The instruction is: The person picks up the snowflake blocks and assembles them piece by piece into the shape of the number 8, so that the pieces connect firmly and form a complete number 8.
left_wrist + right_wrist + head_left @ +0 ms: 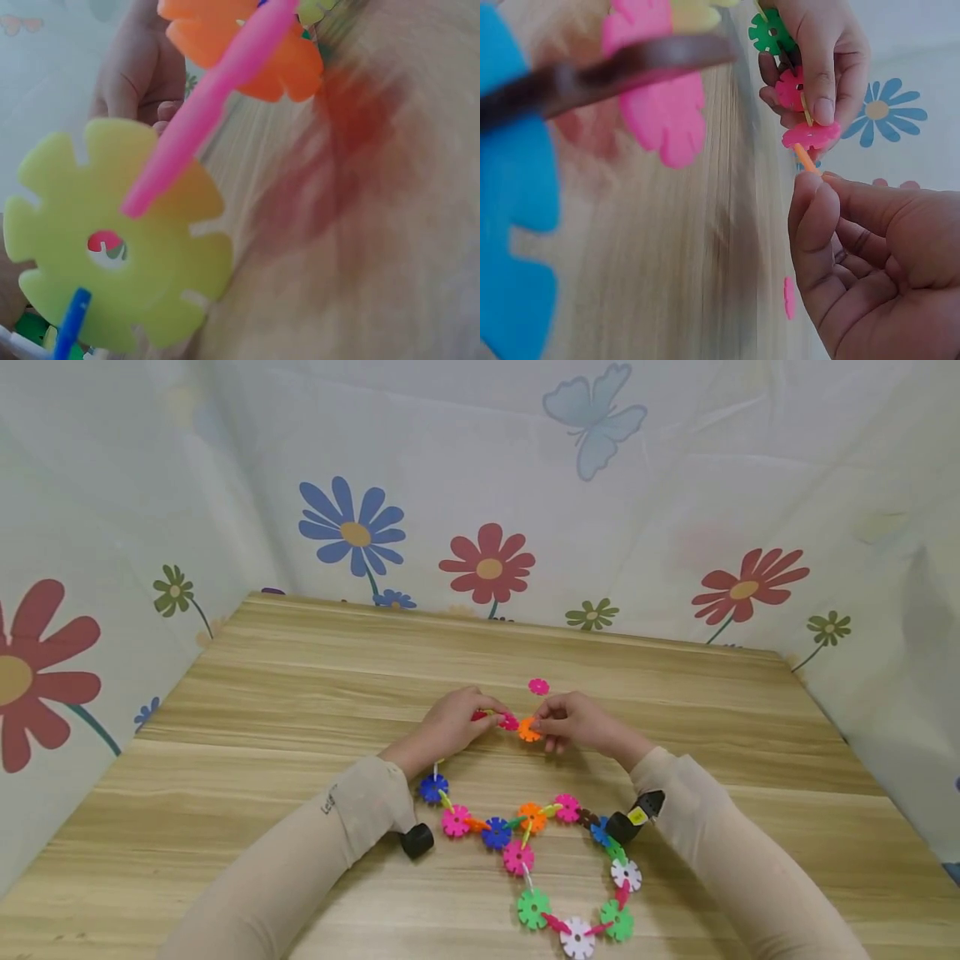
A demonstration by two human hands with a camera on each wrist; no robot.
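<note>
My left hand (453,722) pinches a pink flower-shaped disc (810,136) between thumb and fingers. More linked discs, one of them green (771,31), hang along that hand in the right wrist view. With thumb and fingertips, my right hand (581,722) pinches an orange disc (529,729). Seen edge-on in the right wrist view, the orange disc meets the pink one's rim; how deep the slots engage cannot be told. A chain of colourful discs runs from below my left hand through a blue disc (433,788) to a closed loop with a white disc (577,937).
Beyond the hands, a loose pink disc (538,687) lies on the wooden table (300,693). Flower-printed cloth (480,460) hangs around the table's back and sides. Chain discs, including a yellow one (120,232), loom close to the left wrist camera.
</note>
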